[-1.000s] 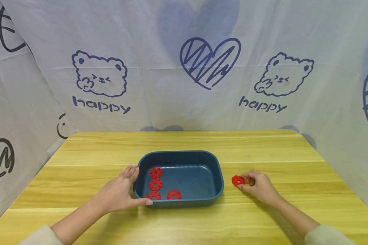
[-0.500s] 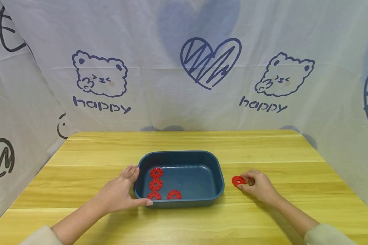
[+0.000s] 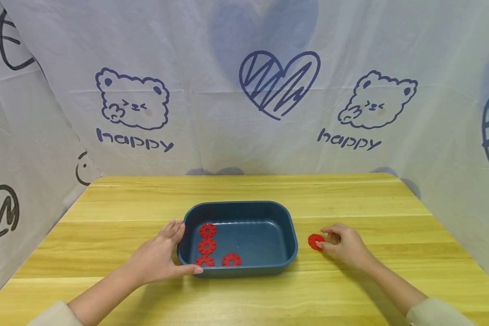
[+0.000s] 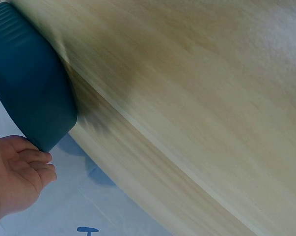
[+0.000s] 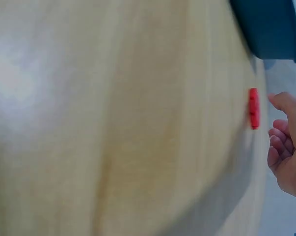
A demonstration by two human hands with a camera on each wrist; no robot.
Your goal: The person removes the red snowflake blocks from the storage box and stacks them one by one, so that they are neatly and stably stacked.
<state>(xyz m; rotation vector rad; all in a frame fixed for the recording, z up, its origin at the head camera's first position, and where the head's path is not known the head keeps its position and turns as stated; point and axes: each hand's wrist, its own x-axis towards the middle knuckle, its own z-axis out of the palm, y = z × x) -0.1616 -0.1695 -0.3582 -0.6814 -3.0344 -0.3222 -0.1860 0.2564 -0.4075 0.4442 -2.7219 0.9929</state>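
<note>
A dark blue plastic box (image 3: 248, 270) stands on the wooden table. My left hand (image 3: 159, 256) holds its near left corner, thumb along the front rim and fingers against the left side; the left wrist view shows those fingers (image 4: 37, 162) at the rim. To the right of the box, a red notched snowflake building disc (image 3: 315, 242) lies flat on the table. Close over it is my right hand (image 3: 344, 246), thumb and fingers loosely bent. The right wrist view shows a gap between that hand (image 5: 287, 137) and the disc (image 5: 254, 109).
Inside the box, three red discs (image 3: 207, 246) line up along the left side, the nearest partly hidden by the front rim. Another red disc (image 3: 231, 259) lies near the front wall. A white printed cloth (image 3: 212, 136) hangs behind the table (image 3: 371, 194).
My right thumb and fingers have come off the red disc and shifted slightly right, leaving it on the table. My left hand and the box have stayed in place.
</note>
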